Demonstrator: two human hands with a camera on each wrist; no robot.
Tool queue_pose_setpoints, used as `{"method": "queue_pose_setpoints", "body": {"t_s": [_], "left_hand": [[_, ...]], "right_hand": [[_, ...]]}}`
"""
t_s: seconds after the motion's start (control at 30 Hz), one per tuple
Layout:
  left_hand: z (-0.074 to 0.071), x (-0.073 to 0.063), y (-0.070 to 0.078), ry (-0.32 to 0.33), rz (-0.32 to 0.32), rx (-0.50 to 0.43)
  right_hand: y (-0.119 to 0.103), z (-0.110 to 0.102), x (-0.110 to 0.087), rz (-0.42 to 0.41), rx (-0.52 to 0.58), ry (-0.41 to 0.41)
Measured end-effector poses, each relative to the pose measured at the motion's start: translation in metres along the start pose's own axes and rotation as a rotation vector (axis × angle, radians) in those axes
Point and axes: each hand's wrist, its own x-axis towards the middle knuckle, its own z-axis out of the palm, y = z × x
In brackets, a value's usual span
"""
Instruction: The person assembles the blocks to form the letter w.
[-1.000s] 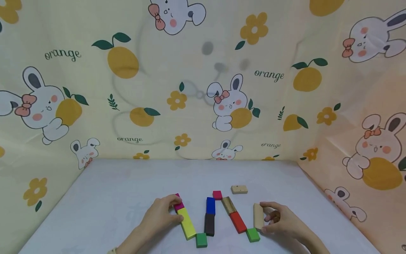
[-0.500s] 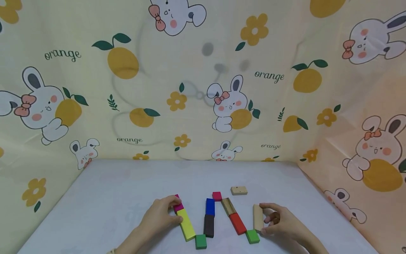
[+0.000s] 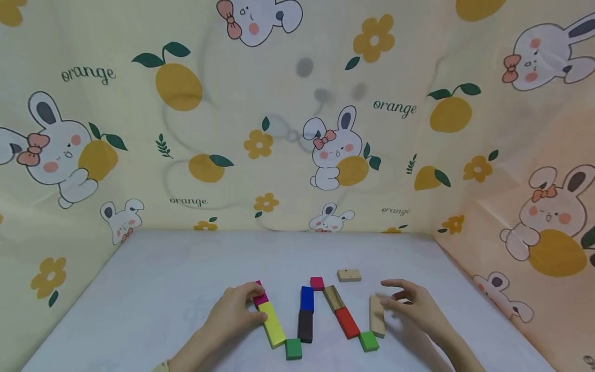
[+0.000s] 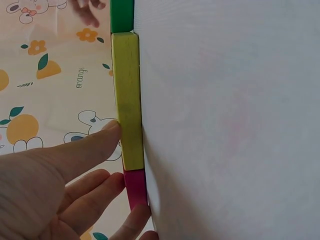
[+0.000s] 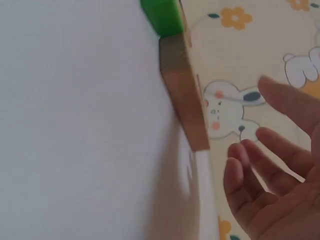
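Observation:
My left hand [image 3: 232, 311] rests at the left row of wooden blocks. Its thumb touches the side of the yellow block [image 4: 128, 102], and its fingers curl around the magenta block [image 4: 135, 189] at the far end. At the right, my right hand [image 3: 418, 306] is raised beside a plain wooden block [image 3: 377, 316] with its fingers spread, holding nothing. The right wrist view has that hand [image 5: 280, 187] apart from the block, which meets a light green block [image 5: 165, 16] at its near end. A dark green block [image 3: 294, 349] sits by the yellow one's near end.
Between the hands stand a blue block [image 3: 307, 298], a black block [image 3: 305, 326], a pink block [image 3: 317, 283], a brown wood-grain block [image 3: 333, 297] and a red block [image 3: 347, 323]. Farther back lies another plain block [image 3: 349, 275]. A patterned cloth [image 3: 279, 103] walls the white table [image 3: 186, 268].
My right hand has let go of the plain wooden block, its fingers lifting and opening away from it. The left hand stays at the yellow and magenta blocks. The head view shifts slightly.

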Motion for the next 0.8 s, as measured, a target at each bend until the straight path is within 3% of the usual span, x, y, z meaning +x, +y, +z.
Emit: {"method": "queue_pose_setpoints", "body": {"t_s": [0.3, 0.53, 0.8], "left_hand": [[-0.002, 0.002, -0.003, -0.005, -0.024, 0.006], [-0.001, 0.001, -0.003, 0.004, 0.0, -0.007], [0.0, 0.001, -0.002, 0.003, 0.006, -0.011]], "right_hand": [[-0.009, -0.003, 0.045, -0.099, 0.03, 0.006], [-0.001, -0.001, 0.082, -0.163, -0.007, -0.093], [-0.001, 0.005, 0.105, -0.167, -0.058, -0.203]]}}
